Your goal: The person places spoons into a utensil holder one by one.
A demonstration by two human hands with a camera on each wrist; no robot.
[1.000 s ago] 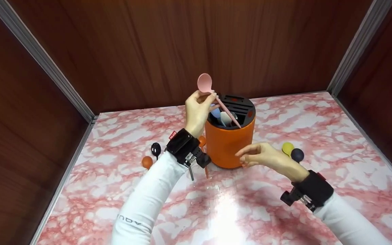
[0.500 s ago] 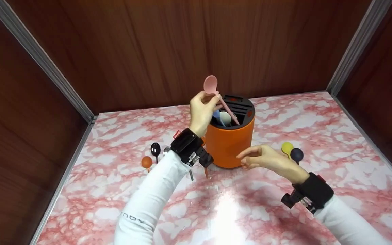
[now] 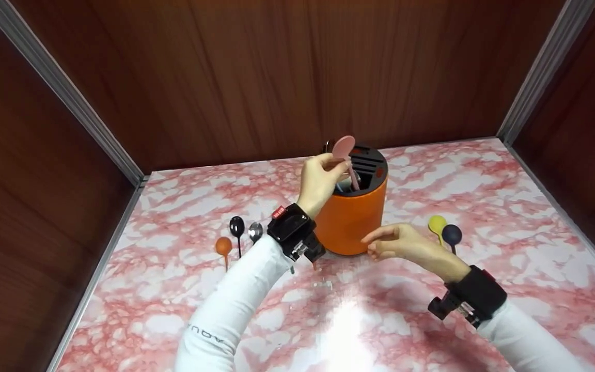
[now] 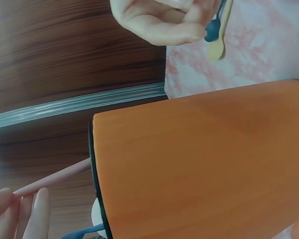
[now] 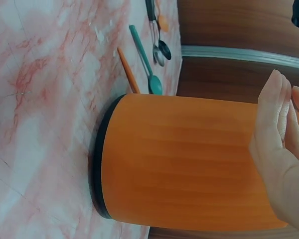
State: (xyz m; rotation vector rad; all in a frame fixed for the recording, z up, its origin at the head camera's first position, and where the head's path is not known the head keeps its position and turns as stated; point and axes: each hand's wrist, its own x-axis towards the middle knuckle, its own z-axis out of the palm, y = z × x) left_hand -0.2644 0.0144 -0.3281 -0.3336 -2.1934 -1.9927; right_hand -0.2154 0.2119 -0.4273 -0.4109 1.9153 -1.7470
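Note:
My left hand (image 3: 318, 182) pinches a pink spoon (image 3: 344, 146) between thumb and fingers, just below its bowl. The bowl points up, and the handle slants down into the wide opening of a round orange utensil holder (image 3: 353, 225) with a black slotted top. In the left wrist view, the spoon's handle (image 4: 60, 176) crosses the holder's rim. A white spoon (image 4: 96, 213) and a blue utensil (image 4: 84, 231) stick out of the same end. Beside the holder's lower front right, my right hand (image 3: 406, 245) hovers with loosely bent fingers, holding nothing.
Left of the holder lie an orange spoon (image 3: 223, 246), a black spoon (image 3: 236, 226) and a metal spoon (image 3: 255, 231). A green spoon (image 5: 154, 84) shows in the right wrist view. Yellow (image 3: 437, 223) and dark blue (image 3: 452, 235) spoons lie right. Wood-grain panels enclose the marbled table.
My left hand has moved right and slightly down, bringing the pink spoon more upright with its handle lower in the holder's opening. The right hand has barely moved.

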